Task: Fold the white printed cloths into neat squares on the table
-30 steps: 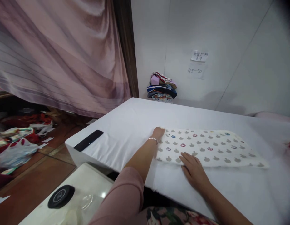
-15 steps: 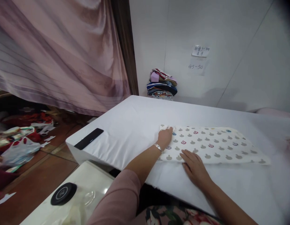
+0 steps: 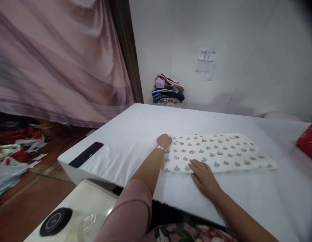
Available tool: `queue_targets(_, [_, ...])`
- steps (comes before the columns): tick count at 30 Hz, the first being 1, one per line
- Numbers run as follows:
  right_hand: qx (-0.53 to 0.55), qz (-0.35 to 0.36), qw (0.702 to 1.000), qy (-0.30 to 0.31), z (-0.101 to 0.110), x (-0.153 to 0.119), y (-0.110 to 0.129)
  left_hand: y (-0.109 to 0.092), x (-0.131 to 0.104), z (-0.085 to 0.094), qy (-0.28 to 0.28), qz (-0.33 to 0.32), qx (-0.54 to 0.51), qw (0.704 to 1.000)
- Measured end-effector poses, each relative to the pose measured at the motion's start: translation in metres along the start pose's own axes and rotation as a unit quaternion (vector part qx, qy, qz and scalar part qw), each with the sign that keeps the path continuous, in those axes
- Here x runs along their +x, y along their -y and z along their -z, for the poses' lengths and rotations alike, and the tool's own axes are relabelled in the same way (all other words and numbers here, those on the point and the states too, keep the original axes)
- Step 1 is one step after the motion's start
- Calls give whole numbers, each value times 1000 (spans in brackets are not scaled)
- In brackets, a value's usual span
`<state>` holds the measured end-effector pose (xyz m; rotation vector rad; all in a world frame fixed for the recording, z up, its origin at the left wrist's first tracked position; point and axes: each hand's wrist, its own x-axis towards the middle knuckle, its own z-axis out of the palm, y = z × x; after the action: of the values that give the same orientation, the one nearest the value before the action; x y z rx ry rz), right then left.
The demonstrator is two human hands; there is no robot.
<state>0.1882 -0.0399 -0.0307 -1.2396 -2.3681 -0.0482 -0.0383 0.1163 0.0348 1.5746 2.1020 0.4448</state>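
Observation:
A white folded cloth printed with grey shapes and a few red, blue and purple outlines lies flat on the white-covered table. At its far left corner is my left hand, fingers curled down and closed at the edge; the fingertips are hidden. A silver bracelet circles that wrist. My right hand rests with fingers stretched out over the near edge of the cloth, holding nothing.
A black phone-like slab lies at the table's left end. Below stands a white surface with a round black disc. Folded fabrics are stacked by the wall. A red object shows at right; a pink curtain hangs left.
My left hand has moved left from on top of the cloth to its left edge, and its fingers have curled. The right hand stays on the near edge. The view has turned slightly right.

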Motion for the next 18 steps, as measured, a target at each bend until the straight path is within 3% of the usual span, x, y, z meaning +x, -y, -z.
queue_targets(4, [16,-26,999,22,5,4,6,-1,1,4,-23,8,36,999])
queue_targets(9, [35,-45,997,44,15,11,13,-7,8,7,21,6,27,999])
queue_targets(14, [56,-56,996,44,22,17,11,-16,6,10,-22,-22,23,999])
queue_targets(18, [101,-96,989,40,18,28,16,-14,17,28,-81,-50,24,995])
